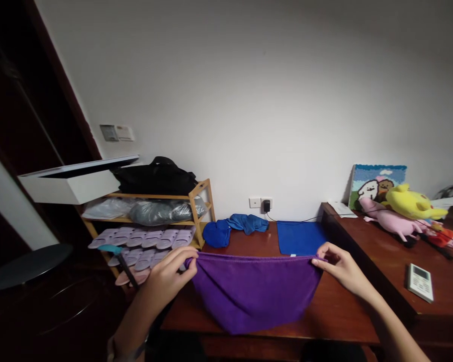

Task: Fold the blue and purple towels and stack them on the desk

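A purple cloth (256,291) hangs stretched between my two hands, its hemmed top edge pulled nearly straight and its lower part drooping in folds. My left hand (175,269) pinches the top left corner between thumb and fingers. At the opposite corner, my right hand (341,266) grips the edge between thumb and fingertips. Behind the purple cloth, a blue cloth (299,236) lies flat on the reddish-brown wooden table (343,311). Two crumpled pieces, a blue cloth bundle (216,234) and a darker blue cloth (249,223), lie farther left near the wall.
On the left, a wooden rack (196,216) holds lilac slippers (154,237), a black bag (158,176) and a white box (71,186). Plush toys (411,206) and a white remote control (420,282) lie on the raised surface at right. A black plug (266,205) sits in the wall socket.
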The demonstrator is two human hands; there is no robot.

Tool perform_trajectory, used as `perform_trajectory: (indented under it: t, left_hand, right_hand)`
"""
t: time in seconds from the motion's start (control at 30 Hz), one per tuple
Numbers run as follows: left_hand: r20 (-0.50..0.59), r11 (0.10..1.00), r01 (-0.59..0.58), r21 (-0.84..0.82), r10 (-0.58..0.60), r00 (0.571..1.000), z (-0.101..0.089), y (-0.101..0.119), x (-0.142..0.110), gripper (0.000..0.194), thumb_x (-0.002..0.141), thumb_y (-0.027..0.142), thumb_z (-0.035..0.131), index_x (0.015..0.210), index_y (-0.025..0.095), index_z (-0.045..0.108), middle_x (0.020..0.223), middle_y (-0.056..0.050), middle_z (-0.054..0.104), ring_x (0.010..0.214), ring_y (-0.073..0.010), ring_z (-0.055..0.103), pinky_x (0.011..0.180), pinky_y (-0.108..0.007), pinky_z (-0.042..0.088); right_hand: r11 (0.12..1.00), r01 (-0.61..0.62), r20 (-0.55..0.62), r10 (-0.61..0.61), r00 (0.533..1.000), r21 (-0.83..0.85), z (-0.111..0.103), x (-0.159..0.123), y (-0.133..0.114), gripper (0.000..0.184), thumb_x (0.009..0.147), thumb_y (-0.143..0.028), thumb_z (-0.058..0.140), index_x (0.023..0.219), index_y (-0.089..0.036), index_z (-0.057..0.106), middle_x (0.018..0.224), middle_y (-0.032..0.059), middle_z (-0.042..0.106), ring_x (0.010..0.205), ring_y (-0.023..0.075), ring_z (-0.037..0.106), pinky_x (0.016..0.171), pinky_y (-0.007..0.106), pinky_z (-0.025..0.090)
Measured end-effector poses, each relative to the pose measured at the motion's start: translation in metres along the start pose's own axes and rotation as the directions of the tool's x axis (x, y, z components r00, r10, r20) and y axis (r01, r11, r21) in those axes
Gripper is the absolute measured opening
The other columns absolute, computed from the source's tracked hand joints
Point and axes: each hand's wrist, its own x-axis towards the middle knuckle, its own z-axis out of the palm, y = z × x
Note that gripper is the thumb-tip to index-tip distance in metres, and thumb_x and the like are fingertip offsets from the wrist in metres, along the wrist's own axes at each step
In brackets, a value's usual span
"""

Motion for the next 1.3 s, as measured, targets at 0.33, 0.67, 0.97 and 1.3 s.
perform_trajectory:
  t: [0.33,0.67,0.97,1.3]
  left_hand:
    - [0.183,1.000,0.017,-0.022,-0.013,0.983,-0.011,0.001,0.015,0.017,0.090,0.026,0.049,0.087,0.025,0.066,0.090,0.000,0.076,0.085,-0.0167,0.072,0.083,-0.025,0.055]
    - [0.260,0.993,-0.001,-0.121,0.032,0.965,-0.037,0.014,0.016,0.013,0.090,0.028,0.059,0.091,0.028,0.073,0.090,0.004,0.079,0.079,-0.0134,0.075,0.075,-0.017,0.056]
    - [0.330,0.952,0.084,-0.295,0.019,0.944,-0.048,0.020,0.009,0.008,0.083,0.027,0.069,0.083,0.030,0.076,0.081,0.003,0.079,0.077,-0.0155,0.075,0.078,-0.022,0.059]
    - [0.550,0.489,0.828,-0.275,-0.627,0.552,0.130,-0.125,-0.073,0.041,0.068,0.054,0.070,0.089,0.019,0.064,0.073,-0.002,0.072,0.065,-0.0208,0.069,0.066,-0.033,0.057]
  right_hand:
    - [0.988,-0.032,-0.025,0.029,0.999,-0.150,-0.015,-0.012,-0.009,0.049,0.080,-0.069,0.068,0.080,-0.021,0.073,0.079,0.0050,0.072,0.073,0.0190,0.065,0.066,0.027,0.053]
    - [0.982,0.010,-0.135,-0.036,0.990,-0.190,-0.036,-0.029,-0.026,0.041,0.083,-0.063,0.071,0.083,-0.022,0.072,0.081,0.0047,0.071,0.076,0.0188,0.066,0.068,0.025,0.055]
    - [0.972,0.055,-0.225,-0.108,0.968,-0.231,-0.050,0.006,-0.012,0.043,0.082,-0.064,0.072,0.095,-0.023,0.075,0.097,0.0072,0.076,0.089,0.0235,0.070,0.084,0.032,0.057]
    - [0.868,-0.015,-0.039,-0.005,0.999,-0.497,0.132,0.182,0.055,0.034,0.103,-0.035,0.045,0.117,-0.017,0.069,0.121,0.0119,0.072,0.110,0.0218,0.064,0.102,0.035,0.045]
